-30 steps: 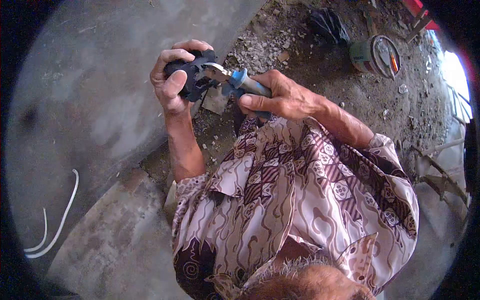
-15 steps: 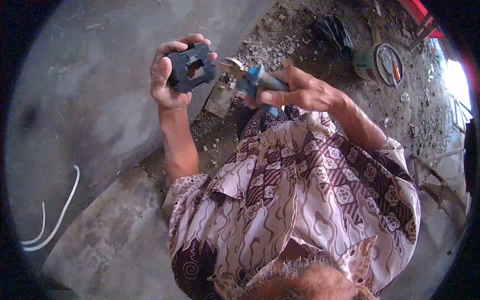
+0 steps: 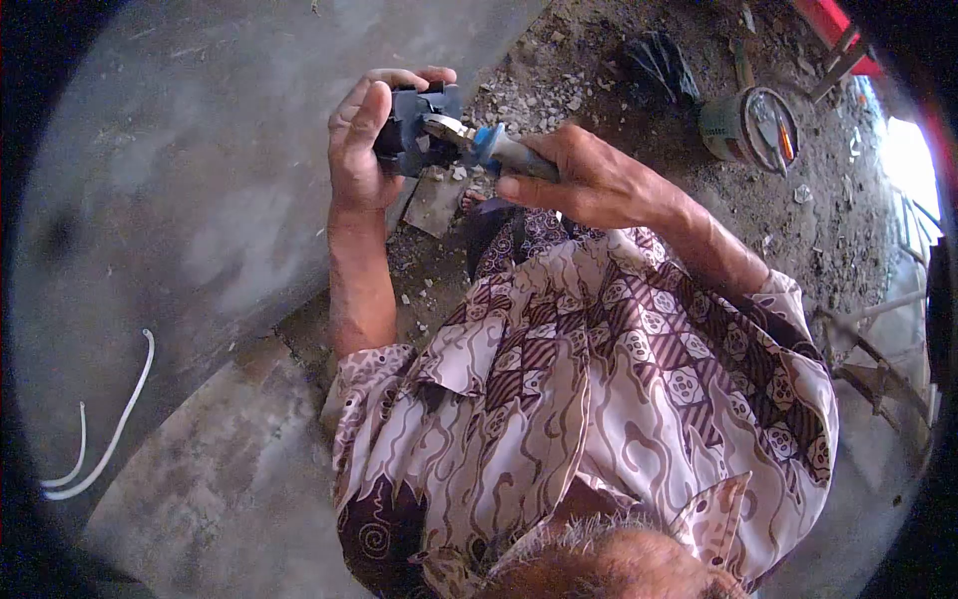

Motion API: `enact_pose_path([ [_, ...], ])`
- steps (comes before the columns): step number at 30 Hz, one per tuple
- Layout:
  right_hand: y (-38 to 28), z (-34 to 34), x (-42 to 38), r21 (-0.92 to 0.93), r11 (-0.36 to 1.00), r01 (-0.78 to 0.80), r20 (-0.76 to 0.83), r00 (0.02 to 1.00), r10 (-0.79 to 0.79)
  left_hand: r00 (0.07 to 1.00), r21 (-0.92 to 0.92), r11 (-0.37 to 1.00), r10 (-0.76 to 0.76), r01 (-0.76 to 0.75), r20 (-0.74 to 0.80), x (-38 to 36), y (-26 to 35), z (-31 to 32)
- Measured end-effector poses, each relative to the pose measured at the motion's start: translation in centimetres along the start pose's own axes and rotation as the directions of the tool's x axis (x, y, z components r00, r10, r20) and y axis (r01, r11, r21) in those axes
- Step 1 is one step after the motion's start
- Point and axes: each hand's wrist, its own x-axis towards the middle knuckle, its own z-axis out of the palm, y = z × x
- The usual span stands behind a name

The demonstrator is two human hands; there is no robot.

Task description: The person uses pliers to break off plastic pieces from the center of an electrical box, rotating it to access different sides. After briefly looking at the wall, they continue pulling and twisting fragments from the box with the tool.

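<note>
My left hand (image 3: 361, 150) is wrapped round a black plastic box-like part (image 3: 402, 132), perhaps an electrical wall box, with cut-out edges. In my right hand (image 3: 604, 182) is a pair of pliers (image 3: 504, 152) with blue and grey handles. The metal jaws reach into the side of the black part facing my right hand. Whether the jaws have closed on its plastic cannot be made out. Both hands are raised in front of my patterned shirt (image 3: 599, 349).
Two white bent tubes or cables (image 3: 125, 419) lie at the lower left. Rubble (image 3: 549, 75) covers the ground ahead. A bucket (image 3: 728, 128) with tools and a black plastic bag (image 3: 661, 68) stand at the upper right. A metal frame (image 3: 878, 369) is at the right.
The pliers have moved left, and their jaws have gone from beside the black part into it. My left hand has shifted slightly right and turned the part.
</note>
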Motion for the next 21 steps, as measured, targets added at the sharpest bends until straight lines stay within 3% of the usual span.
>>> enact_pose_path([
  [3, 0.3, 0.4, 0.1, -0.019, 0.996, 0.081, -0.021, 0.996, -0.082, 0.999, -0.031, 0.999, 0.014, -0.015, -0.036, 0.0, -0.2, 0.0],
  [5, -0.5, 0.2, -0.2, 0.142, 0.987, 0.07, 0.014, 0.997, -0.072, 0.999, -0.03, 0.999, 0.013, -0.014, -0.029, 0.0, 0.0, 0.1],
  [8, -0.4, 0.6, -0.4, 0.137, 0.978, 0.154, -0.07, 0.987, -0.146, 0.999, -0.063, 0.998, -0.014, 0.011, -0.041, -0.2, 0.6, 1.0],
  [12, 0.4, 1.0, -0.2, 0.182, 0.974, 0.134, 0.004, 0.991, -0.137, 0.995, -0.082, 0.994, -0.072, 0.067, -0.062, -0.6, 1.2, 1.6],
  [14, 1.0, 1.8, 0.0, 0.158, 0.966, 0.204, -0.12, 0.975, -0.186, 0.995, -0.093, 0.993, -0.085, 0.079, -0.06, -0.7, 1.3, 1.6],
  [21, 2.1, 2.3, 0.5, 0.184, 0.959, 0.216, -0.118, 0.973, -0.197, 0.99, -0.104, 0.989, -0.117, 0.108, -0.082, -1.1, 1.2, 1.7],
])
